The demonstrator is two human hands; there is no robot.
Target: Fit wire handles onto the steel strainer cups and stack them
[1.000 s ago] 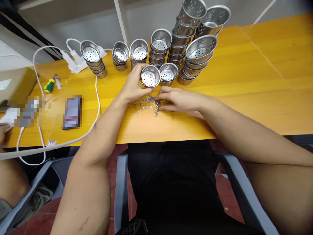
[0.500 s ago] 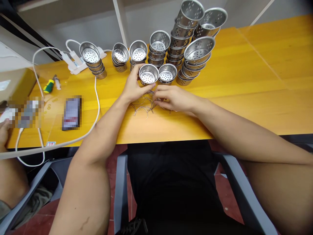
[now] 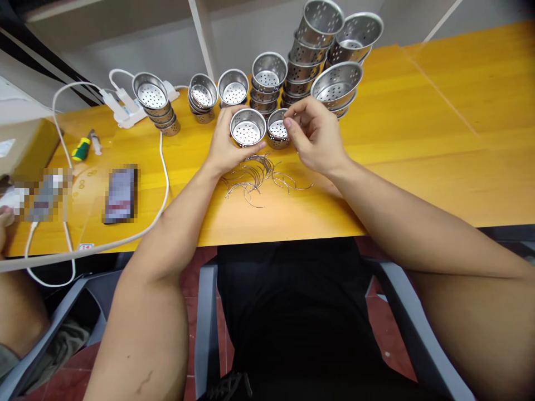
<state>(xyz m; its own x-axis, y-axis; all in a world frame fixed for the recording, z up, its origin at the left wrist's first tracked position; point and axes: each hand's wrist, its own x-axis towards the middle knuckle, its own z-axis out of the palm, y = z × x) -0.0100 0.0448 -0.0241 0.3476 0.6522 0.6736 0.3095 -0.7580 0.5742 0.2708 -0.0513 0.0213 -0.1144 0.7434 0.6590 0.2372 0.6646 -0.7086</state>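
My left hand (image 3: 225,142) is wrapped round a small perforated metal cup (image 3: 248,129), thumb along its near side, its open top facing up. Just right of it stands another perforated cup (image 3: 277,129) on the table. My right hand (image 3: 315,133) is at that cup's right rim, thumb and fingertips drawn together in a pinch. Whatever is between those fingertips is too small or hidden to make out. Below both hands lies a loose pile of thin curved metal wires (image 3: 257,174), spread on the tabletop.
Stacks of perforated cups (image 3: 270,72) line the back, the tallest stack (image 3: 320,28) right of centre. A power strip (image 3: 129,114) with white cables, a green-yellow screwdriver (image 3: 81,149), a phone (image 3: 120,195) and a box (image 3: 29,147) occupy the left. Another person's hand (image 3: 5,217) shows at the left edge.
My right hand has lifted from the wire pile and moved up and right to the second cup's rim, uncovering more wires. My left hand keeps hold of its cup.
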